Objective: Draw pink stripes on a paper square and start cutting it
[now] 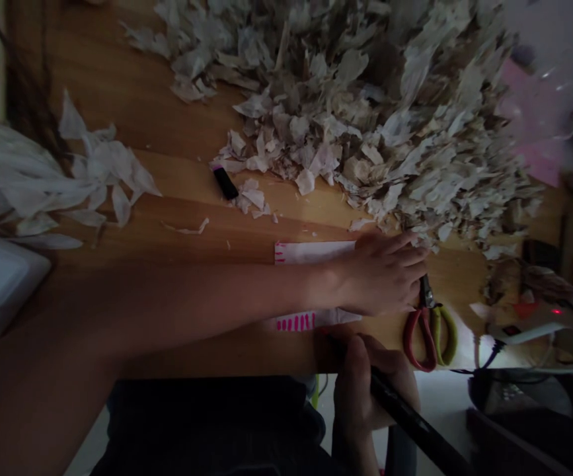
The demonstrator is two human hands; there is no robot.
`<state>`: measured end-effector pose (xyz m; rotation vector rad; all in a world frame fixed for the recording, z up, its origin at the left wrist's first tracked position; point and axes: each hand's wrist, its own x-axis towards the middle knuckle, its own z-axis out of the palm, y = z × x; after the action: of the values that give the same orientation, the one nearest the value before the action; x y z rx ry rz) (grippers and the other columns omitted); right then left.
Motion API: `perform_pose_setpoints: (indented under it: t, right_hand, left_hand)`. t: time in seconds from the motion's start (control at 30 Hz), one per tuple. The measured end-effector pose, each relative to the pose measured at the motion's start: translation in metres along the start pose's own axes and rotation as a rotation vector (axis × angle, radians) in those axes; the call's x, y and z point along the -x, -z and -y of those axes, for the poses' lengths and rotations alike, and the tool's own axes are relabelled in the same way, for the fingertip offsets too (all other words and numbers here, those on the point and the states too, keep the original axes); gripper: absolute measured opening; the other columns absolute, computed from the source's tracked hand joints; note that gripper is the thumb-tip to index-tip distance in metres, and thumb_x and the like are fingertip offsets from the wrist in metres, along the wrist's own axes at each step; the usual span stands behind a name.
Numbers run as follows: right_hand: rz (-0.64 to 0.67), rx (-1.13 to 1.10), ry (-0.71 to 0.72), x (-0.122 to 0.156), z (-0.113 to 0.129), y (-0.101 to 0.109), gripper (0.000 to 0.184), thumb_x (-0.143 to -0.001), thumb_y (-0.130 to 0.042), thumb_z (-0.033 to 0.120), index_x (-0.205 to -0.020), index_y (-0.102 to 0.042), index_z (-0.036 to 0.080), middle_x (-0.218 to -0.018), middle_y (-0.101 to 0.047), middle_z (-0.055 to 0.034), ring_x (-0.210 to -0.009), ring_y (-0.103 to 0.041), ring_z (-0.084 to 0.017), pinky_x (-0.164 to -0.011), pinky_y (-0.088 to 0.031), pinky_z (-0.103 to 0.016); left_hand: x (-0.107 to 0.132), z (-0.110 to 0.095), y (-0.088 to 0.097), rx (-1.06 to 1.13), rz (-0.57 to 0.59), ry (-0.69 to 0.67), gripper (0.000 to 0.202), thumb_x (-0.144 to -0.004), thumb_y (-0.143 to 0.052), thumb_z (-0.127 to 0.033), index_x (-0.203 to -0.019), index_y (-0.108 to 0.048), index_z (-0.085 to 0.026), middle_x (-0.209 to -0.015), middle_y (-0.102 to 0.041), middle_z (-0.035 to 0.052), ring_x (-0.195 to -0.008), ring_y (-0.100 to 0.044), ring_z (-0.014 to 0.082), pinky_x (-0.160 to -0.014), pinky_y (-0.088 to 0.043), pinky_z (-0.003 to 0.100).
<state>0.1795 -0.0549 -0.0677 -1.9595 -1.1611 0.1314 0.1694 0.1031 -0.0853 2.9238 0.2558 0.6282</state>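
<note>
My left hand (pixel 390 274) lies palm down with fingers outstretched over a white strip (pixel 316 251) on the wooden table. Its forearm crosses the strip and hides the middle. Pink strokes (pixel 296 322) line the strip's near edge, with a few more at its far left corner. My right hand (pixel 378 380), at the table's front edge, is closed around a black marker (pixel 405 410). The marker's front end points at the strip's near edge; its tip is too dark to make out. Scissors (pixel 429 330) with red and yellow-green handles lie just right of my left hand, blades partly covered.
A large heap of dry, whitish petal-like flakes (pixel 340 112) fills the back. A smaller pile (pixel 53 172) lies at left, near a pale plastic box (pixel 3 284). A black cap (pixel 225 183) lies mid-table. At right is a power strip (pixel 538 324) with cables.
</note>
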Motion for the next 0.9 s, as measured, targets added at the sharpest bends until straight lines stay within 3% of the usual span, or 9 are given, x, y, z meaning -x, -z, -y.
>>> perform_pose_setpoints:
  t: [0.17, 0.47, 0.63, 0.9]
  right_hand:
    - [-0.072, 0.067, 0.185, -0.01, 0.001, -0.006, 0.024, -0.089, -0.067, 0.022, -0.068, -0.056, 0.02, -0.059, -0.064, 0.0067, -0.046, -0.055, -0.008, -0.049, -0.044, -0.02]
    - [-0.038, 0.315, 0.229, -0.006, 0.0, -0.005, 0.029, -0.092, -0.063, 0.033, -0.067, -0.06, 0.019, -0.057, -0.067, 0.0018, -0.044, -0.059, -0.012, -0.045, -0.042, -0.022]
    - [-0.047, 0.255, 0.261, -0.009, 0.002, -0.01, 0.022, -0.09, -0.065, 0.027, -0.071, -0.059, 0.02, -0.062, -0.07, 0.0035, -0.046, -0.06, -0.011, -0.047, -0.045, -0.021]
    - [-0.073, 0.251, 0.299, -0.015, 0.011, -0.011, 0.026, -0.091, -0.065, 0.028, -0.068, -0.06, 0.02, -0.063, -0.072, 0.0028, -0.042, -0.058, -0.01, -0.044, -0.043, -0.021]
  left_hand:
    - [0.0, 0.003, 0.003, 0.052, 0.023, 0.007, 0.048, -0.105, -0.034, -0.035, -0.127, -0.066, -0.006, -0.135, -0.063, 0.0135, -0.137, -0.048, 0.0289, -0.119, -0.025, 0.046]
    - [0.0, 0.001, -0.005, 0.009, -0.038, 0.017, 0.044, -0.102, -0.035, -0.032, -0.126, -0.068, -0.014, -0.138, -0.063, 0.0103, -0.137, -0.048, 0.0264, -0.119, -0.025, 0.045]
    - [0.001, 0.001, -0.004, 0.011, -0.046, 0.025, 0.044, -0.101, -0.039, -0.037, -0.123, -0.069, -0.013, -0.137, -0.063, 0.0107, -0.136, -0.05, 0.0265, -0.119, -0.026, 0.045]
    - [0.0, 0.0, -0.005, 0.0, -0.048, 0.025, 0.044, -0.102, -0.036, -0.032, -0.124, -0.069, -0.012, -0.136, -0.064, 0.0103, -0.136, -0.05, 0.0264, -0.119, -0.027, 0.045]
